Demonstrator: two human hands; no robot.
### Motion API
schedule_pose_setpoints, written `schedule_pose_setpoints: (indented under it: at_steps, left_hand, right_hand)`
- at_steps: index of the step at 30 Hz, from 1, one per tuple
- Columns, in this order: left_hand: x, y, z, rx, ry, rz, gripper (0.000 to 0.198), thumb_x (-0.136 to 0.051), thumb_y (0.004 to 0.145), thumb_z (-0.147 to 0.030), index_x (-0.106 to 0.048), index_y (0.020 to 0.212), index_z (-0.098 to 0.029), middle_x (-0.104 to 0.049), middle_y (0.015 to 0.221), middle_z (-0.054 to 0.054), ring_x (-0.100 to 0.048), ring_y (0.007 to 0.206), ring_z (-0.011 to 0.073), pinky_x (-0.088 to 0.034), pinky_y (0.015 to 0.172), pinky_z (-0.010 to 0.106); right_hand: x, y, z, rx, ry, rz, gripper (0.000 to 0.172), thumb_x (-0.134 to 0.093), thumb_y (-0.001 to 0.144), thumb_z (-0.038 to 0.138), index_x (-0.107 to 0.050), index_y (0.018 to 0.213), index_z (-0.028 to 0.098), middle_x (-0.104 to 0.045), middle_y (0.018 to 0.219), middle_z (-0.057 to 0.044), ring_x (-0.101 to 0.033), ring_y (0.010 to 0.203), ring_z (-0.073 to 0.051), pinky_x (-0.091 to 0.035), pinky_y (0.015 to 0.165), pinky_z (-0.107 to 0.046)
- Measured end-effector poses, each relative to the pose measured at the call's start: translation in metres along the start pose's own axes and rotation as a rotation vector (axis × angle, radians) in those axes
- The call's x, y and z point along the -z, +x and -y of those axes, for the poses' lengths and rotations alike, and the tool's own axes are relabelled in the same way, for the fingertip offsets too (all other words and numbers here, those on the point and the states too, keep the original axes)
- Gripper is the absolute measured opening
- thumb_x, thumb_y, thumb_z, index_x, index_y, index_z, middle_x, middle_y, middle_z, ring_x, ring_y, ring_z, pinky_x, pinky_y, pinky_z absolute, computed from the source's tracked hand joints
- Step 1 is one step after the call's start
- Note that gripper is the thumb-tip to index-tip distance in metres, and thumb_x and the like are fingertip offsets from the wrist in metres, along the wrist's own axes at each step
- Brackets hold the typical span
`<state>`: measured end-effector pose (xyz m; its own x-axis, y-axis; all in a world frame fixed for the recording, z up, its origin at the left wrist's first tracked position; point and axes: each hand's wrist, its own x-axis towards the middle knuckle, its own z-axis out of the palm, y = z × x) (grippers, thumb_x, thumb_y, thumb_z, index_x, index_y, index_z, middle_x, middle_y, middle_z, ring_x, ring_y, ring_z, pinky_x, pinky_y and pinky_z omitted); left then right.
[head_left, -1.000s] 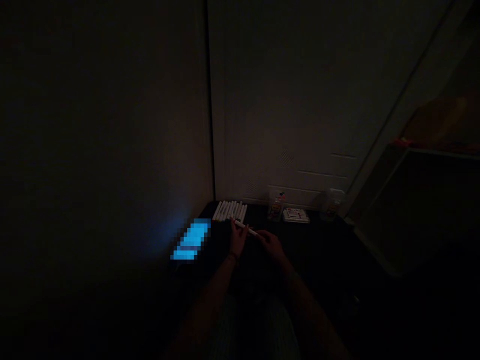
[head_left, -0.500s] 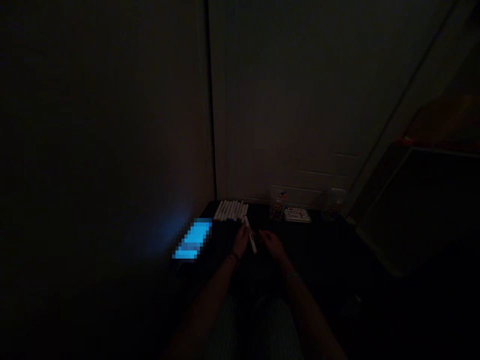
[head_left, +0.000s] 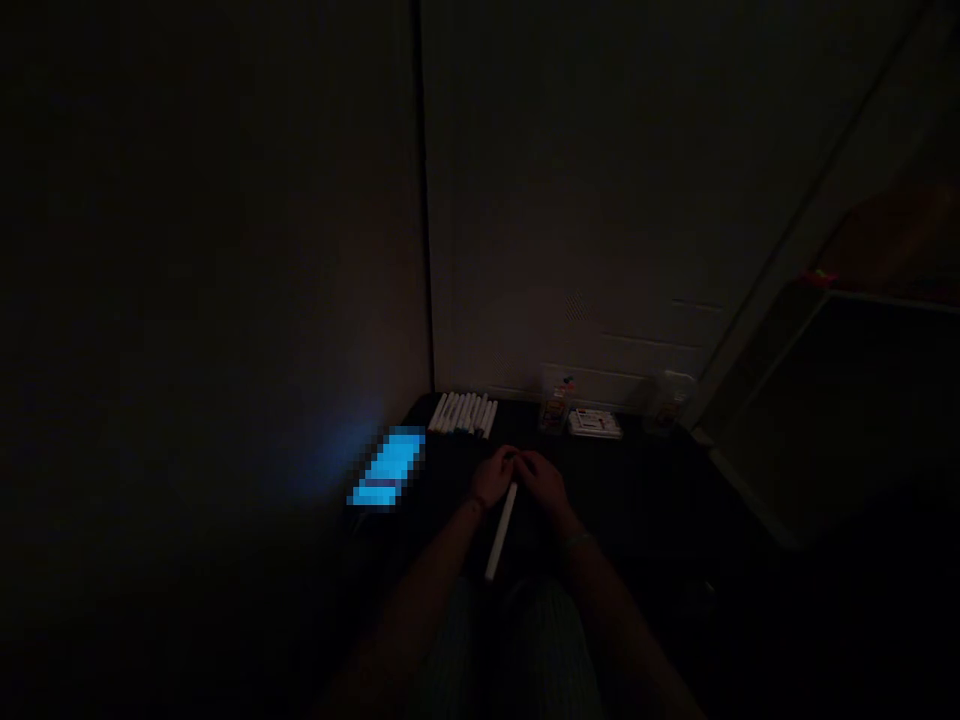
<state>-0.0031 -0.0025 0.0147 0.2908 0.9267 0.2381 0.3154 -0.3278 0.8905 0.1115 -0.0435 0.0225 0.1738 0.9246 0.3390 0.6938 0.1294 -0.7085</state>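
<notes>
My left hand (head_left: 495,478) and my right hand (head_left: 541,478) meet over the dark table, fingertips together. A white marker (head_left: 501,532) runs from beneath the fingers down toward my lap, its upper end hidden by them. Both hands have their fingers closed at its upper end; which of them grips it is hard to make out in the dim light. Beyond the left hand, several white markers (head_left: 463,414) lie side by side at the table's back left.
A glowing blue, pixelated screen (head_left: 387,468) is at the left edge. Along the back stand a clear package (head_left: 553,408), a flat white box (head_left: 595,423) and a clear container (head_left: 669,402). A wall rises behind the table (head_left: 622,500).
My right hand has moved left to meet my left hand. The white marker has swung round and now points down toward my lap, lower than before.
</notes>
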Motion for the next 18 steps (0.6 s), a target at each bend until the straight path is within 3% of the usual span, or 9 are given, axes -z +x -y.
schedule_pose_setpoints:
  at_steps: [3,6,10,13,15,18]
  left_hand:
    - [-0.008,-0.010,-0.009,0.090,0.110,-0.148,0.021,-0.044,0.076,-0.025,-0.053,0.095,-0.021,-0.060,0.072,0.004,-0.055,0.070,0.0154,-0.038,0.071,0.027]
    - [-0.009,-0.016,-0.017,-0.021,0.164,0.007,0.013,-0.047,0.075,-0.025,-0.056,0.082,-0.020,-0.059,0.079,0.006,-0.053,0.078,0.0164,-0.037,0.077,0.028]
    - [0.003,-0.029,-0.029,-0.177,0.230,0.137,0.018,-0.041,0.077,-0.023,-0.057,0.084,-0.019,-0.058,0.085,0.007,-0.051,0.084,0.0169,-0.035,0.083,0.030]
    - [0.007,-0.072,-0.035,-0.250,0.297,0.103,0.027,-0.036,0.079,-0.026,-0.057,0.094,-0.019,-0.056,0.098,0.008,-0.046,0.098,0.0189,-0.029,0.093,0.035]
    - [-0.001,-0.117,-0.029,-0.287,0.277,0.227,0.030,-0.042,0.076,-0.030,-0.056,0.102,-0.022,-0.054,0.107,0.007,-0.042,0.106,0.0206,-0.025,0.098,0.038]
    - [-0.025,-0.178,-0.005,-0.246,0.161,0.464,0.029,-0.045,0.075,-0.031,-0.058,0.101,-0.033,-0.055,0.112,0.001,-0.040,0.113,0.0207,-0.021,0.102,0.040]
  right_hand:
    - [-0.002,-0.017,0.014,-0.135,-0.157,-0.166,0.029,-0.030,0.085,0.027,-0.056,0.092,0.017,-0.057,0.092,-0.008,-0.049,0.087,-0.018,-0.034,0.076,-0.029]
    - [0.007,-0.039,0.025,-0.033,-0.270,-0.226,0.026,-0.032,0.084,0.025,-0.053,0.097,0.015,-0.052,0.102,-0.011,-0.044,0.095,-0.019,-0.031,0.081,-0.032]
    - [0.021,-0.077,0.029,0.118,-0.314,-0.064,0.023,-0.040,0.082,0.030,-0.056,0.092,0.017,-0.056,0.094,-0.009,-0.047,0.091,-0.020,-0.034,0.083,-0.034]
    - [0.014,-0.123,0.022,0.137,-0.266,-0.050,0.025,-0.043,0.080,0.027,-0.058,0.098,0.017,-0.056,0.103,-0.010,-0.047,0.101,-0.021,-0.033,0.090,-0.041]
    - [0.000,-0.160,0.014,0.090,-0.195,-0.023,0.027,-0.038,0.081,0.023,-0.061,0.093,0.017,-0.059,0.102,-0.010,-0.051,0.099,-0.018,-0.037,0.089,-0.040]
    - [-0.025,-0.201,0.004,0.013,-0.123,0.036,0.038,-0.027,0.082,0.016,-0.064,0.073,0.018,-0.065,0.087,-0.009,-0.059,0.081,-0.012,-0.046,0.077,-0.032]
